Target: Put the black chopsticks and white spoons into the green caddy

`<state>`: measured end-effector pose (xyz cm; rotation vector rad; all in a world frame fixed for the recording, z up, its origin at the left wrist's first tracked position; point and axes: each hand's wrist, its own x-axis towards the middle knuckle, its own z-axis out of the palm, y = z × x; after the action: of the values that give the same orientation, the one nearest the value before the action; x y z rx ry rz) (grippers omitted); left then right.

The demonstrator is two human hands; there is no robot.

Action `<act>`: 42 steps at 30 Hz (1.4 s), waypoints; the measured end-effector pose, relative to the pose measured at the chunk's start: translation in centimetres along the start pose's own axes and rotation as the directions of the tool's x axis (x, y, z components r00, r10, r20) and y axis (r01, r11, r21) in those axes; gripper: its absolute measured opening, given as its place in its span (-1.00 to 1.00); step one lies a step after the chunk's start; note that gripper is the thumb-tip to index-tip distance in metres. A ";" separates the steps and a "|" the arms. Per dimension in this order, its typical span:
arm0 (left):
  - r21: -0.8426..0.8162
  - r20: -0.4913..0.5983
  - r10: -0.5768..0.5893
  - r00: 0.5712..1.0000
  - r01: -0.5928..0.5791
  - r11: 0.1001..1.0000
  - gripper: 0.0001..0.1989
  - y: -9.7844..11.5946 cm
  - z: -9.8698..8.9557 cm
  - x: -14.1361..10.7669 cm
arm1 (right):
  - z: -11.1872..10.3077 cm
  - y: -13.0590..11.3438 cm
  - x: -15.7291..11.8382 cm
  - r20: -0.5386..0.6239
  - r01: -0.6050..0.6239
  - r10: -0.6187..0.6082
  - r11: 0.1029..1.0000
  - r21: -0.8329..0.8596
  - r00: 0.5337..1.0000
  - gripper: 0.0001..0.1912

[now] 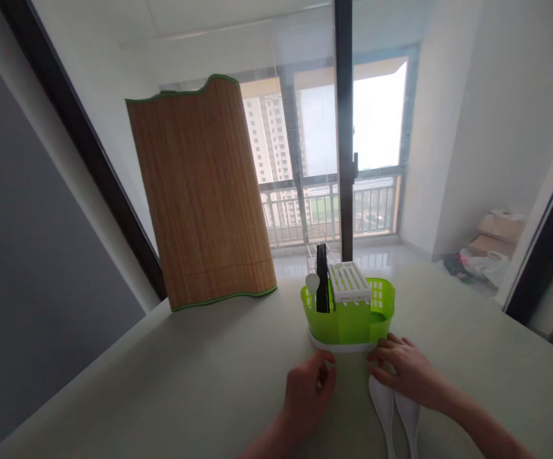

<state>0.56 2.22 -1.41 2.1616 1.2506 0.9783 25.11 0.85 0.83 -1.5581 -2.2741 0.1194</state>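
Observation:
A bright green utensil caddy (353, 324) with a white base and a white slotted top stands upright on the table. Several black chopsticks (323, 280) and a white spoon (312, 287) are upright in its left compartment. My left hand (309, 387) rests just in front of the base at the left, its fingers curled in with nothing visible inside. At the caddy's right front corner, my right hand (403, 364) has its fingers stretched toward the base, partly covering the heads of two white serving spoons (382, 400). Whether either hand touches the base, I cannot tell.
A bamboo mat (204, 197) with green edging stands curved upright at the table's left. The pale table (199, 376) reaches to a glass door with a dark frame (346, 127). Beyond it, boxes and bags (489, 245) sit on the floor at right.

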 end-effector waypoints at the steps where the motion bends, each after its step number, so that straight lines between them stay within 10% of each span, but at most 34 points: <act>1: -0.005 -0.008 -0.008 1.000 0.008 1.000 -0.86 -0.1 0.0 0.0 | 0.0 0.2 -0.2 0.011 -0.004 0.004 1.000 0.004 1.000 -0.84; 12: -0.128 0.005 -0.013 1.000 0.014 0.992 -0.85 0.2 -0.1 -0.1 | -0.2 -0.1 0.5 -0.124 0.115 -0.105 0.990 0.077 0.987 -0.82; 18: -0.265 -0.042 0.062 0.997 -0.071 0.962 -0.75 1.3 0.2 -0.7 | -1.0 -2.6 0.1 -0.572 0.290 -0.196 0.954 0.077 0.796 -0.89; 23: -0.288 -0.091 0.207 0.974 -0.225 0.931 -0.67 3.1 0.2 -1.7 | -1.4 -4.1 -1.3 -0.662 0.396 -0.311 0.918 -0.024 0.682 -0.74; 34: 0.072 -0.149 0.355 0.923 -0.348 0.935 -0.90 4.9 -2.0 -1.4 | -1.2 -4.6 -1.8 -0.578 0.499 -0.413 0.867 -0.012 0.704 -0.65; 42: 0.187 -0.604 0.306 0.736 -0.243 0.952 -0.84 6.4 -10.1 6.5 | -1.6 -2.5 -0.3 -0.558 0.339 -0.333 0.936 -0.095 0.761 -0.83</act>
<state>-1.44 5.14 11.74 2.2088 1.2782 1.9300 23.61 -0.61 2.90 -0.9655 -2.0020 -0.3835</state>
